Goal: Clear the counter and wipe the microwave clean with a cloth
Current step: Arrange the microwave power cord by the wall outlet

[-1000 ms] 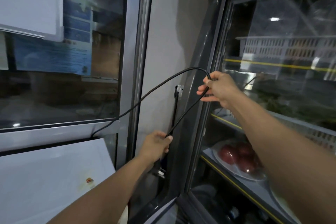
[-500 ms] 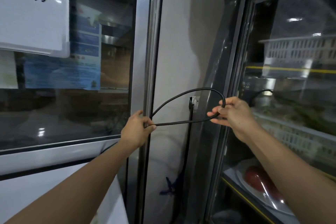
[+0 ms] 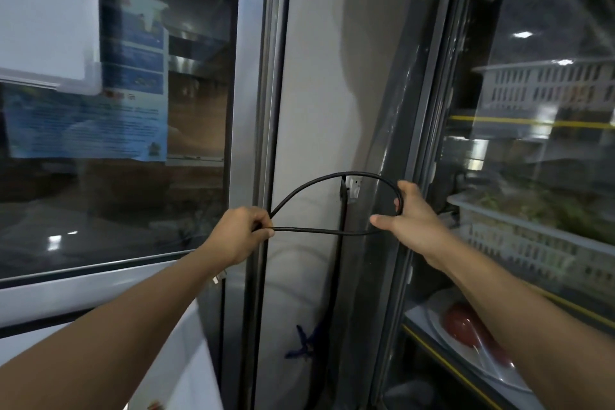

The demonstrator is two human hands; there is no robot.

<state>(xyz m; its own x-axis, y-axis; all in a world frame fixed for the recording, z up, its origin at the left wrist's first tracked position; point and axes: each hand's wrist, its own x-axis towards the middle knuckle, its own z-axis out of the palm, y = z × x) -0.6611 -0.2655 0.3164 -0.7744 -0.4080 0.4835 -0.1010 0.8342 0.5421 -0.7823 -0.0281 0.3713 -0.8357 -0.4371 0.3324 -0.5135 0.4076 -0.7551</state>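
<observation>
One cable loop [image 3: 336, 200], seemingly lying sideways.

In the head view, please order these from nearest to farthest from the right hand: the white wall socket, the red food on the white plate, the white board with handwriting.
1. White wall socket: just left of the right hand.
2. Red food on the white plate: lower right, behind the glass.
3. White board with handwriting: far upper left.

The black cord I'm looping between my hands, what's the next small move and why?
Probably bring the right hand across to the left hand so the loop closes. The black cord already forms one open loop: the left hand pinches the crossing, the right holds the far bend. Joining them would let one hand keep the coil.
</observation>
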